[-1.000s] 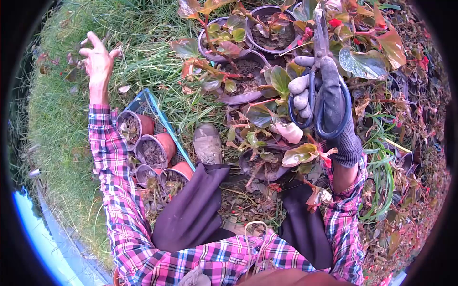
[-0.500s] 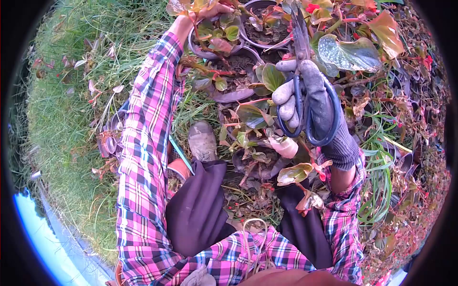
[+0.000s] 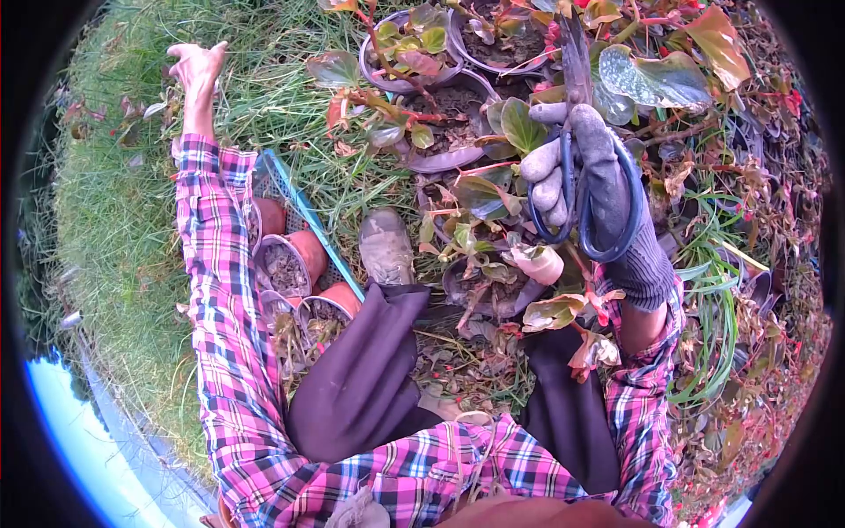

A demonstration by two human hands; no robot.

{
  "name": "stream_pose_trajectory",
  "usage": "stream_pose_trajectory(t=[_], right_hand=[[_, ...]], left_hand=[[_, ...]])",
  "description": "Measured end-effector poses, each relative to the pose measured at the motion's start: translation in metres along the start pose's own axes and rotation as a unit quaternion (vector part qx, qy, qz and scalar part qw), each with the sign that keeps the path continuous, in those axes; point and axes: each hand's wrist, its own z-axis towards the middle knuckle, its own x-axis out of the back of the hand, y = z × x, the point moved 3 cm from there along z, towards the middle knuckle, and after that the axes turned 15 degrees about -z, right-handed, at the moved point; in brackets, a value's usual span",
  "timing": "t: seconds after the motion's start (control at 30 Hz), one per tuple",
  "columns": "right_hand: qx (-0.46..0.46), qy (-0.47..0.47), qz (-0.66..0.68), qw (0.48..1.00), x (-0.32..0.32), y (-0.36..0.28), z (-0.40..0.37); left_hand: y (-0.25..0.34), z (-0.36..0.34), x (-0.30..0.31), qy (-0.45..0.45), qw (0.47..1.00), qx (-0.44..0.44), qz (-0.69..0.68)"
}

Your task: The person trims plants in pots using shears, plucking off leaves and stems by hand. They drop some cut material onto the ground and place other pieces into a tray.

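My left hand (image 3: 197,66) is bare and stretched out over the grass at the upper left, fingers spread, holding nothing. A grey work glove covers my right hand (image 3: 603,167), which is closed round the dark looped handles of a pair of scissors (image 3: 576,66). Their blades point away from me and look closed together, among begonia leaves. Beside them is a large speckled leaf (image 3: 656,84). Left of the glove stand begonia plants (image 3: 523,126) in purplish plastic pots (image 3: 409,81), with soil showing.
Near my left forearm, a crate with a blue edge (image 3: 310,218) holds several terracotta-coloured pots (image 3: 310,253) with soil. Grass (image 3: 123,290) covers the left side. Dry leaves and red petals (image 3: 766,352) litter the right. My shoe (image 3: 385,246) is between the crate and the plants.
My left hand has left the potted begonia at the top and swung left over the grass, uncovering the crate of pots. My right hand keeps hold of the scissors, nearly still.
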Motion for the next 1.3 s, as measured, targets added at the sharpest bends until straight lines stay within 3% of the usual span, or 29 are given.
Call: stream_pose_trajectory(t=[0.07,0.1,0.13,0.17,0.23,0.33,0.43,0.5,0.63,0.7,0.77,0.83,0.87,0.9,0.93,0.97,1.0,1.03,1.07,1.13,1.17,1.2,1.23,1.27,1.3], right_hand=[[-0.013,0.010,-0.030,0.999,-0.006,-0.007,-0.005],[-0.003,-0.023,-0.008,1.000,-0.007,-0.005,-0.006],[-0.001,-0.028,-0.077,0.997,-0.011,-0.009,-0.008],[0.002,-0.030,-0.145,0.989,-0.014,-0.013,-0.011],[-0.026,-0.065,-0.156,0.985,-0.015,-0.012,-0.016],[0.052,0.030,-0.142,0.988,-0.010,-0.016,-0.035],[0.129,0.095,0.063,0.985,0.020,-0.006,-0.052],[0.179,0.126,0.108,0.970,0.042,-0.002,-0.058],[0.193,0.123,0.118,0.966,0.051,0.003,-0.064],[0.169,0.107,0.135,0.970,0.052,0.011,-0.063],[0.120,0.121,0.157,0.973,0.059,0.017,-0.057],[0.069,0.147,0.057,0.985,0.063,0.015,-0.051],[0.039,0.141,0.019,0.989,0.060,0.010,-0.047],[0.067,0.132,-0.147,0.978,0.058,0.007,-0.035],[0.092,0.117,-0.309,0.939,0.055,0.005,-0.020],[0.097,0.114,-0.338,0.929,0.042,0.003,-0.015],[0.102,0.112,-0.367,0.918,0.029,0.001,-0.010],[0.131,0.125,-0.314,0.932,0.023,0.004,-0.005],[0.161,0.134,-0.260,0.942,0.016,0.008,-0.001],[0.301,0.154,-0.246,0.908,0.022,0.051,0.042],[0.156,0.031,-0.165,0.973,0.018,0.033,0.027],[-0.014,-0.060,-0.099,0.993,0.015,0.017,0.009],[0.023,-0.002,-0.113,0.993,0.009,0.010,0.006],[-0.011,-0.013,-0.112,0.994,0.010,0.005,0.003],[-0.044,-0.024,-0.111,0.993,0.011,0.002,0.002]], left_hand=[[0.023,-0.037,0.029,-0.051,0.991,-0.106,-0.057],[0.047,-0.072,0.036,0.033,0.953,-0.274,-0.127],[0.076,-0.109,0.045,-0.010,0.938,-0.186,-0.292],[0.093,-0.131,0.047,-0.005,0.888,-0.277,-0.367],[0.136,-0.174,0.064,-0.022,0.839,-0.341,-0.423],[0.165,-0.210,0.067,-0.203,0.795,-0.326,-0.470],[0.176,-0.232,0.034,-0.411,0.737,-0.170,-0.509],[0.189,-0.233,0.017,-0.388,0.757,-0.255,-0.460],[0.219,-0.221,-0.017,-0.367,0.751,-0.229,-0.500],[0.227,-0.214,-0.023,-0.391,0.771,-0.229,-0.447],[0.236,-0.230,-0.010,-0.509,0.726,-0.219,-0.407],[0.242,-0.254,0.003,-0.573,0.639,-0.145,-0.493],[0.253,-0.265,0.024,-0.528,0.626,-0.263,-0.510],[0.266,-0.276,0.049,-0.475,0.603,-0.375,-0.520],[0.276,-0.290,0.066,-0.494,0.533,-0.439,-0.528],[0.285,-0.304,0.078,-0.507,0.457,-0.499,-0.533],[0.294,-0.318,0.079,-0.496,0.444,-0.536,-0.519],[0.303,-0.332,0.078,-0.484,0.432,-0.571,-0.504],[0.309,-0.339,0.064,-0.466,0.476,-0.568,-0.483],[0.329,-0.323,0.036,-0.382,0.564,-0.570,-0.460],[0.336,-0.305,0.017,-0.316,0.619,-0.584,-0.420],[0.340,-0.285,-0.002,-0.281,0.664,-0.574,-0.389],[0.341,-0.264,-0.020,-0.264,0.714,-0.569,-0.310],[0.330,-0.247,-0.021,-0.170,0.735,-0.604,-0.259],[0.318,-0.231,-0.028,-0.248,0.741,-0.521,-0.344]])
